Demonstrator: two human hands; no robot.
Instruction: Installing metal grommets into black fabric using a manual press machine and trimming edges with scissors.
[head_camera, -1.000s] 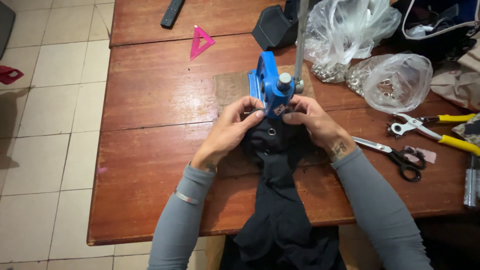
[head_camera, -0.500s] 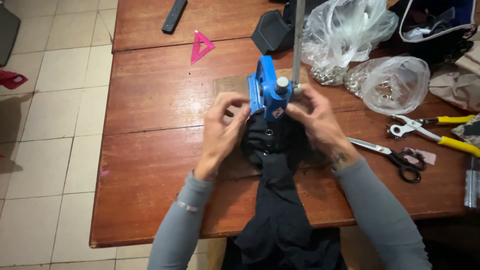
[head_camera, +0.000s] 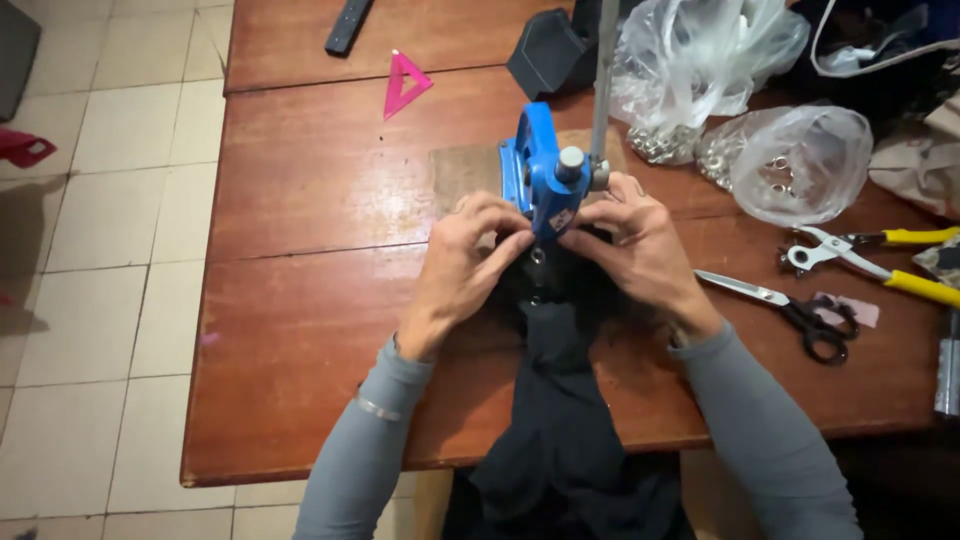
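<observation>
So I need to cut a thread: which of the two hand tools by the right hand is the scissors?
The black-handled scissors, lying nearer the right hand. The yellow-handled tool lies beyond them.

Reddish wooden table (head_camera: 300, 300); on it a blue hand press (head_camera: 540, 170), dark garment (head_camera: 560, 350), scissors (head_camera: 790, 305), yellow-handled punch pliers (head_camera: 880, 262), clear bags of metal eyelets (head_camera: 790, 160), pink triangle ruler (head_camera: 404, 83), black remote (head_camera: 348, 25)

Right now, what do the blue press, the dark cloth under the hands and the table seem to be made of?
The blue press looks like painted cast metal: a thick, rigid body with an even glossy coat and a bare grey steel lever. The dark cloth seems a soft woven fabric, matte and folding limply off the table's edge. The table looks like varnished reddish wood: separate planks with seams and a dull sheen.
</observation>
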